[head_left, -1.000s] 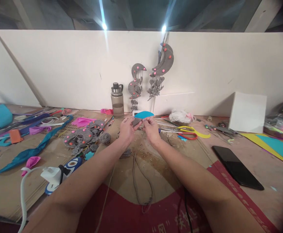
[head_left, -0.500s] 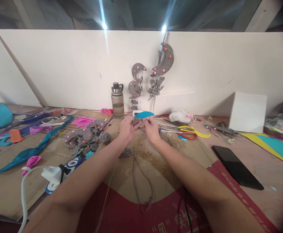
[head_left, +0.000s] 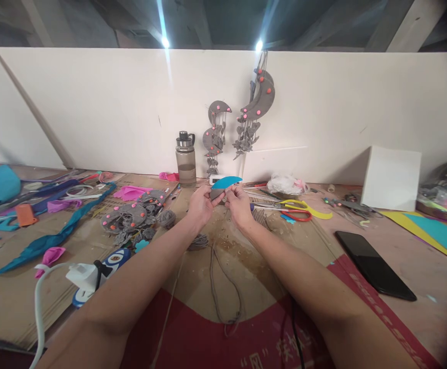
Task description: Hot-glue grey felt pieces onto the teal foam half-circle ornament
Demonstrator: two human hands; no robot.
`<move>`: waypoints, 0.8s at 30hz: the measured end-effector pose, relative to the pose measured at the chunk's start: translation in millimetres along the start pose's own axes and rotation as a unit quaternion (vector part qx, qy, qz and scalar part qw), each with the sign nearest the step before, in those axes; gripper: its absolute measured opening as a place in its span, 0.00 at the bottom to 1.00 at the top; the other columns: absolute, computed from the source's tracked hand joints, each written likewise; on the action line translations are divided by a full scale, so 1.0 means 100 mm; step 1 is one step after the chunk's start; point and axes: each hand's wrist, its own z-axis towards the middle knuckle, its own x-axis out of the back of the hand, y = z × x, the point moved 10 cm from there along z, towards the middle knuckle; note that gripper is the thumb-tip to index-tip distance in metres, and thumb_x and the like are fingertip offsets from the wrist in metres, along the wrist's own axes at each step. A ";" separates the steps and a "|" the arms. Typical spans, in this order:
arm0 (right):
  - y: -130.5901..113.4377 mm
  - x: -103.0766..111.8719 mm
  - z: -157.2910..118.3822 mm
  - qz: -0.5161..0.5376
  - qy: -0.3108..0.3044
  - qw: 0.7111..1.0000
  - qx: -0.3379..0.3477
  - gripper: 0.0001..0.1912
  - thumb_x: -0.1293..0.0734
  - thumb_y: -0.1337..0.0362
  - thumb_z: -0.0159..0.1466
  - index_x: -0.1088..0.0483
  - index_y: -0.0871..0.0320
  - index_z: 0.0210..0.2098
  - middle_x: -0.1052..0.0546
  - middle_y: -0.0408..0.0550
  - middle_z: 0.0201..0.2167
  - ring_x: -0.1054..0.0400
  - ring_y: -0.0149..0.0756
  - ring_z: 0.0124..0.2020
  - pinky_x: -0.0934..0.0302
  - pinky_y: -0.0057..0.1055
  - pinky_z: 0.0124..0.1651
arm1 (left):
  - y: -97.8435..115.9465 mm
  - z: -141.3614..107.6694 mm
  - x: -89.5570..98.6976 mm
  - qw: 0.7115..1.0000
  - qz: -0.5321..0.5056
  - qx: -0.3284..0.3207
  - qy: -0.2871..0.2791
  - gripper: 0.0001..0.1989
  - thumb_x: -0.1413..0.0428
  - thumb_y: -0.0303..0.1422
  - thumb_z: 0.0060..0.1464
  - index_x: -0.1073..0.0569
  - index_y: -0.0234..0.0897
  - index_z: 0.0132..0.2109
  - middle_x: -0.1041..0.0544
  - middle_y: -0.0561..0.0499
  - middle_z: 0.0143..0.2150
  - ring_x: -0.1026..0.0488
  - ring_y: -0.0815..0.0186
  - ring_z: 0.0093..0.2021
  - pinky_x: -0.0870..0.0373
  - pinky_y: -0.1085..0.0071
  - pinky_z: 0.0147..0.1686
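Note:
My left hand (head_left: 202,204) pinches the left end of a thin, curved piece (head_left: 228,182), blue along its upper part and grey below. My right hand (head_left: 239,203) has thumb and fingertips closed at the piece's lower right side. Both hands are held close together over the cardboard (head_left: 223,277). Fingers cover part of the grey area, so its whole outline is hidden. Below them lies a loop of grey cord (head_left: 217,307). Near the left wrist are a ball of grey yarn (head_left: 166,219) and a small coil of cord (head_left: 198,242).
A water bottle (head_left: 186,161) stands by the white wall, near hanging grey moon ornaments (head_left: 259,100). Yellow and red handled scissors (head_left: 298,211) lie right of my hands, with a black phone (head_left: 375,264) farther right. To the left are a pile of grey ornaments (head_left: 127,218) and a power strip (head_left: 118,259).
The curved piece has tilted slightly between my fingers, and its blue part shows a little more. Both hands stay in nearly the same place.

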 end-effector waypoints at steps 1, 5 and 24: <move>0.00 0.00 0.00 0.008 0.002 1.000 -0.001 0.09 0.37 0.57 0.55 0.39 0.56 0.27 0.40 0.35 0.20 0.49 0.25 0.20 0.53 0.24 0.23 | 0.00 0.00 0.00 1.000 -0.004 0.002 -0.001 0.04 0.47 0.24 0.41 0.36 0.35 0.26 0.26 0.54 0.28 0.27 0.71 0.33 0.28 0.61 0.48; -0.01 0.00 0.00 0.045 0.002 0.999 -0.009 0.10 0.36 0.58 0.54 0.41 0.55 0.26 0.41 0.35 0.20 0.51 0.25 0.20 0.53 0.24 0.23 | -0.02 0.00 0.00 1.000 0.006 0.020 -0.004 0.03 0.45 0.26 0.43 0.31 0.35 0.30 0.24 0.52 0.30 0.26 0.68 0.34 0.27 0.60 0.47; -0.06 -0.02 -0.03 0.030 -0.006 0.999 0.012 0.09 0.37 0.58 0.56 0.40 0.55 0.26 0.41 0.36 0.20 0.50 0.25 0.20 0.52 0.24 0.22 | -0.01 0.03 0.01 0.999 0.036 0.008 -0.010 0.05 0.44 0.27 0.42 0.33 0.36 0.30 0.24 0.51 0.28 0.24 0.65 0.35 0.29 0.57 0.49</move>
